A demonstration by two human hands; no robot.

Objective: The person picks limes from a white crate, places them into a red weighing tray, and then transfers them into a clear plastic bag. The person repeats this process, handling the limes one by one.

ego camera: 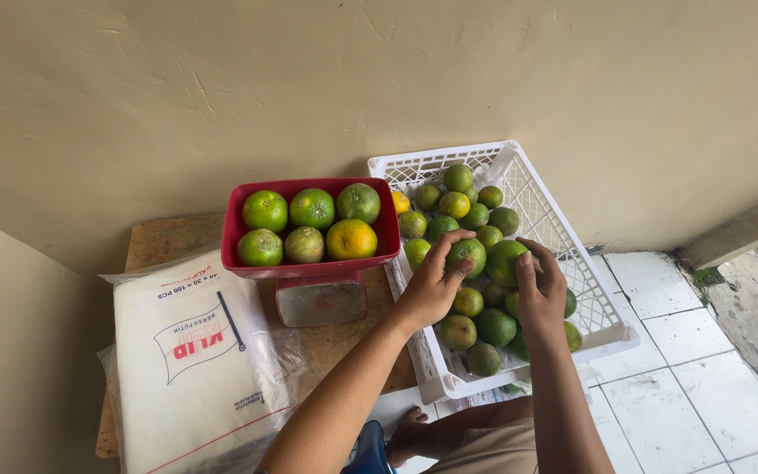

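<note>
A: At lower left of the frame I saw a clear bag of white sheets [193, 369] lying on the wooden table [165, 239]. What stood beside it?

B: At centre, a red scale tray [309, 263] held six citrus fruits [309, 226], five green and one orange; I judged the loading partly done, with room left on top.

A: And the hands?

B: My left hand [432, 285] curled over a green fruit [468, 254]; my right hand [539, 297] gripped a larger green fruit [504, 260]. Both fruits sat in the white crate [563, 237], right of centre.

A: What remained?

B: Many fruits still filled the crate.

A: Edges and room?

B: The crate overhung the table edge above the tiled floor [704, 386] at lower right; the wall [379, 79] closed the top; open space lay between crate and tray.
</note>
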